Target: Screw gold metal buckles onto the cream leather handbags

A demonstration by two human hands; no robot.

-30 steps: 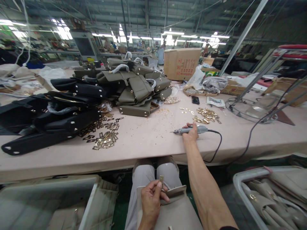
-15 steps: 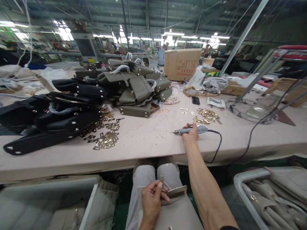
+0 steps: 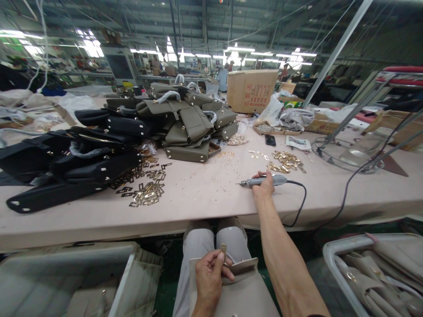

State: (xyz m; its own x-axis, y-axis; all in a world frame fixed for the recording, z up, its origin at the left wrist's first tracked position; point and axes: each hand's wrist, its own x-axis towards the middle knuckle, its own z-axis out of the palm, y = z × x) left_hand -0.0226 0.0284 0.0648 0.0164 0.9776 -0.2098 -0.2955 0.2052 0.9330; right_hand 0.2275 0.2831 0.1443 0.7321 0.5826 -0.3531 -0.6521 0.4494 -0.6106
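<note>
My left hand (image 3: 209,274) pinches a small gold metal plate (image 3: 224,250) upright between thumb and fingers, over the top edge of a beige handbag (image 3: 246,293) that lies across my lap. Stretched out over the table, my right hand (image 3: 263,188) is closed around a grey electric screwdriver (image 3: 280,179), whose bit points left. A dark cord runs from its back end. Just beyond it lies a heap of gold metal fittings (image 3: 287,161). Rectangular metal frames (image 3: 148,193) are piled farther left on the table.
Black handbags (image 3: 76,176) and olive handbags (image 3: 188,125) are stacked on the table (image 3: 191,202). A cardboard box (image 3: 251,90) stands behind. Plastic bins flank my legs, the right bin (image 3: 333,255) filled with beige bags. A metal-legged stool (image 3: 346,154) rests upturned at right.
</note>
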